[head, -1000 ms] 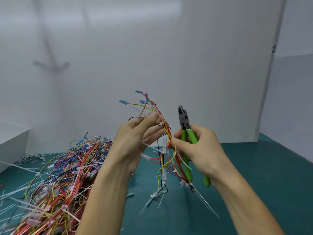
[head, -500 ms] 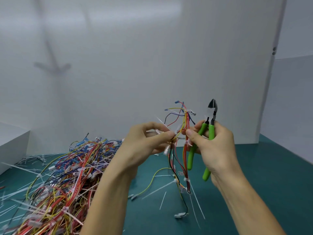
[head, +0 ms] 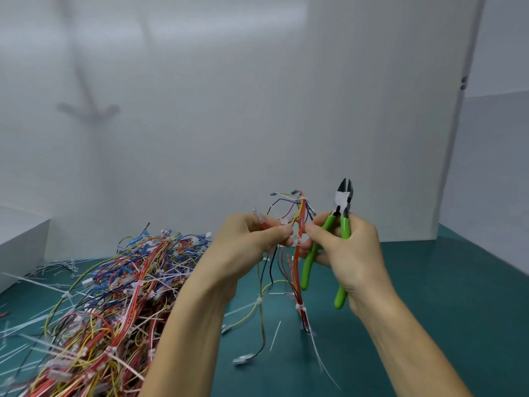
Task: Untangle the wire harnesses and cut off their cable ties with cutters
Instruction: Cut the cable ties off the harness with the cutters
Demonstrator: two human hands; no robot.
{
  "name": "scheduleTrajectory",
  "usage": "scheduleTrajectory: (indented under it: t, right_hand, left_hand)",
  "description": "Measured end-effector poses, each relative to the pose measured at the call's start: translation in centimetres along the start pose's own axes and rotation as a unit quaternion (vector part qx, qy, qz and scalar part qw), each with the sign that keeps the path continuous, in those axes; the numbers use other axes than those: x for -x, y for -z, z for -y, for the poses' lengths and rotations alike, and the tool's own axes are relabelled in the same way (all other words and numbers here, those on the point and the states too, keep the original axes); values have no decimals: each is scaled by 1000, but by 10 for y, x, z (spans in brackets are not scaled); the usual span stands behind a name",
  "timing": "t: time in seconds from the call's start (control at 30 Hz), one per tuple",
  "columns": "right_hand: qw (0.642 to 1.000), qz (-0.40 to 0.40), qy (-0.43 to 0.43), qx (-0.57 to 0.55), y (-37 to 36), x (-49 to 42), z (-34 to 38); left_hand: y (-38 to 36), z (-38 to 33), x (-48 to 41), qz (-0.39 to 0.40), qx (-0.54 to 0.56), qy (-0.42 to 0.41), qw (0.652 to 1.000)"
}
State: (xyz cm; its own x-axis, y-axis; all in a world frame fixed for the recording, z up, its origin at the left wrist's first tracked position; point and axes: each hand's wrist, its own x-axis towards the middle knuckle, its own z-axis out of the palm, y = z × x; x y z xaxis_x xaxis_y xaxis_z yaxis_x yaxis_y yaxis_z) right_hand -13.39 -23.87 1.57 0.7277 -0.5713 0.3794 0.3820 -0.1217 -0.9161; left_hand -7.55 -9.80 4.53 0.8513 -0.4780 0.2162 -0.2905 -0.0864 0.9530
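A small wire harness [head: 298, 224] is held up between both hands, above the teal tabletop [head: 443, 296]. It is pinched by the left hand [head: 246, 245], whose thumb and fingers [head: 282, 232] are closed on the red and yellow strands just left of the bundle's upright stem. The same stem is pinched between the thumb and forefinger of the right hand [head: 352, 253]. The cutters [head: 345, 224], green-handled, are gripped in that hand's remaining curled fingers with the head pointed upward. Whether the blades are fully closed cannot be made out at this size. Above the fingers, the harness's blue-tipped wire ends are fanned out. Below the fingers its strands hang down toward the tabletop, and a white cable tie [head: 298, 307] is seen wrapped round the red wires well beneath the right hand. Well to the left of the left hand's fingers, a large tangled pile of harnesses [head: 114, 296] is spread on the tabletop. Loose white ties [head: 275, 335] are scattered on the surface beneath both hands.
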Motion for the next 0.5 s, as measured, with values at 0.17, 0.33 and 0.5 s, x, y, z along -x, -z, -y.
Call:
scheduleTrajectory:
  t: [0.17, 0.33, 0.5]
  right_hand:
    - [993, 9, -86, -82, 0, -3, 4]
    - [992, 52, -43, -104, -4, 1, 6]
    - [997, 51, -12, -62, -5, 5, 5]
  left_hand:
    - [-3, 4, -4, -86, 2, -4, 996]
    - [-13, 2, -4, -82, -19, 1, 996]
    - [-18, 6, -6, -158, -126, -46, 978]
